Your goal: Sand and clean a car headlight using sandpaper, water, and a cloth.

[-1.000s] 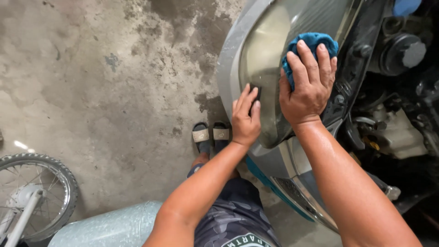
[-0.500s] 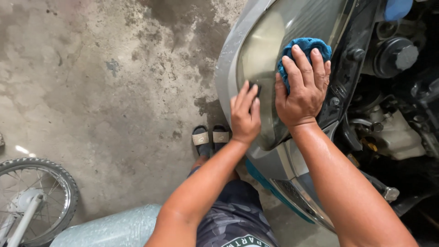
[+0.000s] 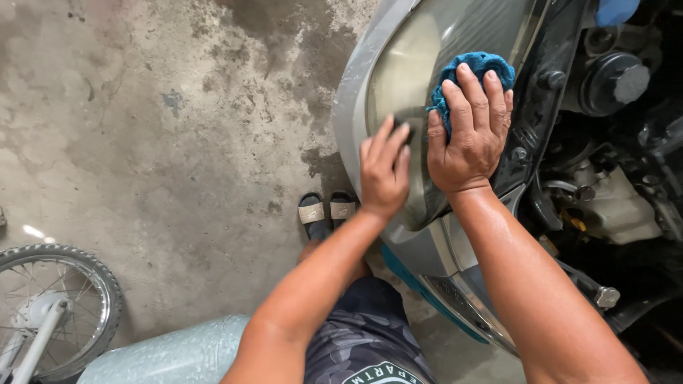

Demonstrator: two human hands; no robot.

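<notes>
On the headlight lens (image 3: 405, 78), both hands press, right hand (image 3: 469, 135) on blue cloth (image 3: 475, 71).

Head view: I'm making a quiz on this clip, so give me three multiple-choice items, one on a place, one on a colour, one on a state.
1. Where does the spoked wheel lie?
A. lower left
B. upper right
C. centre

2. What colour is the cloth?
A. red
B. blue
C. white

3. How does the right hand meet the cloth?
A. hovers apart from it
B. presses it on the headlight lens
C. wrings it

Answers:
1 A, it sits on the concrete floor by the lower left corner.
2 B, blue shows above the fingers.
3 B, the palm lies flat over it, while the left hand rests on the lens.
</notes>
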